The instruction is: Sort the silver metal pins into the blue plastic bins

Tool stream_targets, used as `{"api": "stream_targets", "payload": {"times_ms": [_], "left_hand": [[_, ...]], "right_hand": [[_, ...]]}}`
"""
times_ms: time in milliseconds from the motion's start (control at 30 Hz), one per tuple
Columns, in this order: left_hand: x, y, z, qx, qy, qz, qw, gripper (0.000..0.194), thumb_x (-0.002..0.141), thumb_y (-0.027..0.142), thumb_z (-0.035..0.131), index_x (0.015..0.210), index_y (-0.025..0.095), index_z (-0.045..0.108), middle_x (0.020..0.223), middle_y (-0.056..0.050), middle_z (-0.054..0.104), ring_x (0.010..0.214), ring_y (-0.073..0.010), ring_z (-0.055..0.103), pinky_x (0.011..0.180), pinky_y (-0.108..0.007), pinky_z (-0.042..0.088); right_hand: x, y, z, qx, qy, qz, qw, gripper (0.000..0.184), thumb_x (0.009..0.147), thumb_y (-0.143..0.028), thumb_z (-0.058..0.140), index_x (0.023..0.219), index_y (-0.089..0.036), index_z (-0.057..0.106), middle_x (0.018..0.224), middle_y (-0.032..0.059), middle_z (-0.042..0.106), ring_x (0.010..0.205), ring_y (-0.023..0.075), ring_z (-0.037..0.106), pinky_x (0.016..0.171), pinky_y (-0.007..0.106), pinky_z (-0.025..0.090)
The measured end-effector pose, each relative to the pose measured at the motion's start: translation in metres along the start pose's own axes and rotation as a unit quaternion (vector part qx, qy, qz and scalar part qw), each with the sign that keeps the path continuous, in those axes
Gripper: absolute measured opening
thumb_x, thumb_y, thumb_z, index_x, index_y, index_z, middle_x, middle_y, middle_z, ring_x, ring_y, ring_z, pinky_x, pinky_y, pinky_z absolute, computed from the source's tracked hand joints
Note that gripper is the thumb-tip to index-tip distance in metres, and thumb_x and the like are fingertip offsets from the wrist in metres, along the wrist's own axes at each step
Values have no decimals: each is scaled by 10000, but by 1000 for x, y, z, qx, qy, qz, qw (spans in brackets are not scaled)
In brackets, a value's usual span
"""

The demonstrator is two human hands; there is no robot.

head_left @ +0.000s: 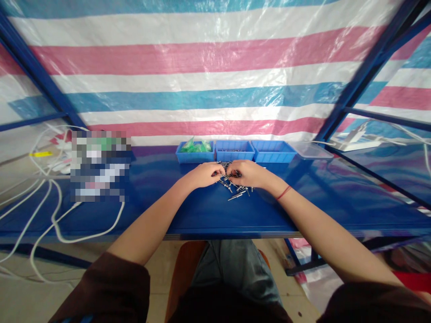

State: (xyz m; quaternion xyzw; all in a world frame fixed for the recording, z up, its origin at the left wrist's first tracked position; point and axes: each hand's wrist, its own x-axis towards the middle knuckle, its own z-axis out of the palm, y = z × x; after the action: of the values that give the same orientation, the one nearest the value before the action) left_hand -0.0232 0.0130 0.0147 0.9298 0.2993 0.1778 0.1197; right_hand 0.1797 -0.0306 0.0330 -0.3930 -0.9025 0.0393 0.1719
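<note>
Both my hands rest on a blue table [202,211], over a small pile of metal rivets [237,192]. My left hand [204,174] is curled, fingertips pinched together at the pile's left edge. My right hand [247,173] is curled too, fingertips meeting the left hand's over the rivets. Each hand seems to pinch small metal pieces, too small to name. A red string circles my right wrist [283,193].
Three blue bins stand in a row behind the hands: the left one [194,152] holds green pieces, the middle one [235,150] small metal parts, the right one [273,151]. A clear tray [311,151] lies to their right. White cables [54,211] trail at the left. Striped tarp hangs behind.
</note>
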Motion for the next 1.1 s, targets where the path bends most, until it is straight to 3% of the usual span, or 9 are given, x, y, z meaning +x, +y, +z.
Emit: {"api": "stream_targets", "payload": {"times_ms": [267, 633, 767, 867, 933, 1100], "left_hand": [[-3, 12, -5, 10, -6, -12, 1000, 177, 823, 254, 558, 894, 201, 711, 956, -47, 638, 910, -184, 611, 848, -298, 466], [0, 9, 9, 46, 37, -15, 998, 192, 880, 267, 500, 852, 197, 677, 1025, -55, 586, 968, -197, 577, 902, -353, 453], [-1, 9, 7, 76, 93, -29, 992, 205, 904, 287, 469, 887, 194, 651, 1067, -66, 580, 1005, -225, 546, 884, -392, 448], [1, 10, 5, 39, 144, -36, 988, 216, 921, 288, 446, 915, 186, 637, 1057, -73, 580, 1012, -212, 544, 915, -384, 435], [3, 11, 4, -4, 161, -28, 987, 215, 925, 284, 441, 904, 179, 627, 1014, -71, 582, 987, -195, 553, 922, -364, 434], [7, 14, 3, -67, 181, -7, 981, 190, 920, 252, 441, 841, 167, 592, 884, -54, 595, 923, -178, 563, 878, -327, 452]], "right_hand": [[3, 2, 8, 7, 8, -2, 1000, 68, 774, -132, 569, 796, -150, 631, 828, 58, 583, 752, 156, 545, 731, 267, 413], [2, 0, 7, -25, 5, 48, 999, 130, 707, -83, 547, 797, -143, 619, 833, 71, 590, 744, 173, 541, 739, 285, 421], [3, 3, 8, -7, 53, 51, 997, 185, 713, -81, 557, 877, -136, 623, 843, 67, 609, 772, 174, 549, 751, 293, 420], [4, 4, 7, 57, 108, 54, 991, 140, 739, -161, 611, 877, -145, 633, 838, 57, 634, 764, 164, 561, 725, 289, 426], [4, 3, 6, 115, 143, 69, 981, 103, 771, -244, 624, 820, -156, 644, 815, 48, 655, 724, 151, 563, 687, 285, 428], [7, 1, 5, 241, 202, 114, 942, 235, 791, -394, 630, 773, -164, 670, 786, 52, 692, 702, 155, 585, 677, 307, 447]]}}
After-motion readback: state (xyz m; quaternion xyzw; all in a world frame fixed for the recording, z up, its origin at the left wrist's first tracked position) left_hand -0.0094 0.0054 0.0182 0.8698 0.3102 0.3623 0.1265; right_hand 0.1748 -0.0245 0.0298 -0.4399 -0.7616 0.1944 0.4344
